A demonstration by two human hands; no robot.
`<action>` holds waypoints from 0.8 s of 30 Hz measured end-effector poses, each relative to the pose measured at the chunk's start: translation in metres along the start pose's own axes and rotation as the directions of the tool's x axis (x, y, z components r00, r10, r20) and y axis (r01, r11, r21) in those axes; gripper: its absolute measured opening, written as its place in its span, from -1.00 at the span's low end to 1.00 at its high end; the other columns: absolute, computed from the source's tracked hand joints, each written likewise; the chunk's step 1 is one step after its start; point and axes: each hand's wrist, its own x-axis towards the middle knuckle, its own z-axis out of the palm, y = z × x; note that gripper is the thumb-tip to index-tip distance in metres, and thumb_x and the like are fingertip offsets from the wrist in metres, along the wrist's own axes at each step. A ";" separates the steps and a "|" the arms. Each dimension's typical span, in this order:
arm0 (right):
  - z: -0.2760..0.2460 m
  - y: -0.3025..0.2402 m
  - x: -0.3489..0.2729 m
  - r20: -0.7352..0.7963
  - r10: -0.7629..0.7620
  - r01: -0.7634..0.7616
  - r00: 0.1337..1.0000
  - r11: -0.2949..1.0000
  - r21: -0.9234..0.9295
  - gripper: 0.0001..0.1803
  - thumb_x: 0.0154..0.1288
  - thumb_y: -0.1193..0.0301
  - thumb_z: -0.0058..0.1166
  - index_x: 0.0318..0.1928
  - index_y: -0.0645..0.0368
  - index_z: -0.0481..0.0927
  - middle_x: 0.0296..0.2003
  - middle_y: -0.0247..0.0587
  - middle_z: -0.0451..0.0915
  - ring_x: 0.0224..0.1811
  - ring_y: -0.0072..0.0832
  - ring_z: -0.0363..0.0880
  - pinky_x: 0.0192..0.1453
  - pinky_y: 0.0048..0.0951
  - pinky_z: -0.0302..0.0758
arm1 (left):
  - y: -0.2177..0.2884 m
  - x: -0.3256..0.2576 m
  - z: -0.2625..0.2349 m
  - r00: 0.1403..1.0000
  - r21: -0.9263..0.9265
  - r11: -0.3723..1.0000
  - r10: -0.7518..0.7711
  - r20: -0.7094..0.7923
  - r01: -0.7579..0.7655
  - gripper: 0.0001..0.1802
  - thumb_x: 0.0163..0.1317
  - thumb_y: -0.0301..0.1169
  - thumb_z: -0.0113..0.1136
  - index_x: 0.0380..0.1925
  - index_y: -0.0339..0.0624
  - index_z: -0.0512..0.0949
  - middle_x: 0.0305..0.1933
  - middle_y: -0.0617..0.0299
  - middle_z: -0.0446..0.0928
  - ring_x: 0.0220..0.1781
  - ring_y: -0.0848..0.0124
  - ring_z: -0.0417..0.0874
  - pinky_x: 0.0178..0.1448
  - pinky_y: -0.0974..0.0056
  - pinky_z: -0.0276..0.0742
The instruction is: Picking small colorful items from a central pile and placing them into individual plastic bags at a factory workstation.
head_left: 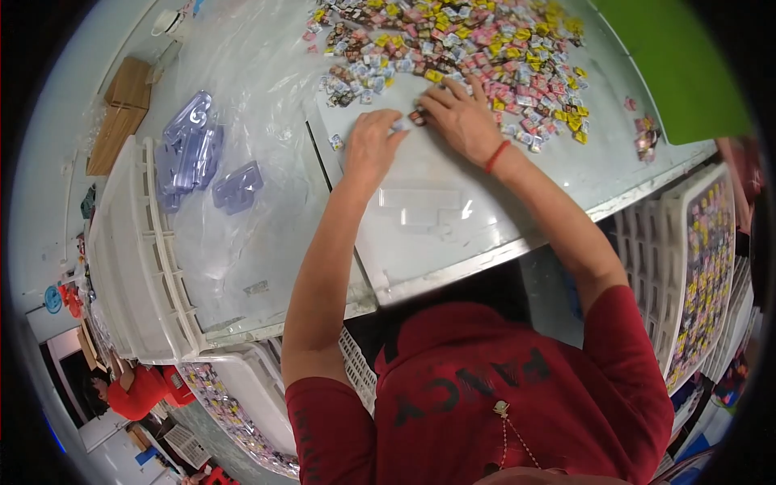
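A wide heap of small square pieces in pink, yellow, brown and white covers the far part of the table. At its near edge, my left hand is closed, with a small pale piece between thumb and forefinger. My right hand, a red band on its wrist, lies over the heap's edge with fingers apart. A small brown piece touches its fingertips. Below both hands, a clear plastic tray with shallow rectangular recesses lies on the white tabletop; its outline is faint.
Clear bluish plastic trays are piled on plastic film at the left. A white crate stands beside them. Stacked white racks with filled trays are at the right. A green board lies far right. Another person in red is at far left.
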 end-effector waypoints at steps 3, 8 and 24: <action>-0.004 -0.003 -0.012 -0.011 -0.008 0.009 1.000 0.997 0.082 -0.60 0.17 0.33 0.19 0.05 -0.02 0.53 0.05 -0.38 0.51 0.22 -0.30 0.37 0.37 0.04 0.12 | -0.003 -0.003 -0.001 0.993 -0.079 0.996 -0.022 0.119 0.032 -0.60 0.04 -0.38 0.36 -0.08 -0.20 0.55 -0.01 0.06 0.56 0.02 0.11 0.53 0.10 0.14 0.46; -0.005 0.006 -0.020 -0.084 -0.008 0.022 0.996 0.986 0.166 -0.61 0.08 0.39 0.25 -0.02 -0.01 0.58 -0.02 -0.35 0.54 0.17 -0.30 0.41 0.36 0.01 0.14 | 0.001 0.002 0.003 0.999 -0.139 0.990 0.024 0.026 -0.020 -0.58 0.02 -0.39 0.37 -0.07 -0.18 0.54 -0.03 0.11 0.57 0.05 0.14 0.52 0.11 0.16 0.45; -0.015 -0.016 -0.018 -0.086 0.051 -0.028 0.995 0.970 0.240 -0.79 0.01 0.40 0.28 -0.28 0.05 0.61 -0.26 -0.35 0.61 -0.10 -0.38 0.53 0.23 -0.11 0.23 | 0.002 -0.010 0.003 0.996 -0.169 0.982 0.088 0.029 -0.082 -0.69 -0.04 -0.48 0.37 -0.22 -0.19 0.57 -0.18 0.19 0.61 -0.10 0.18 0.56 -0.01 0.18 0.49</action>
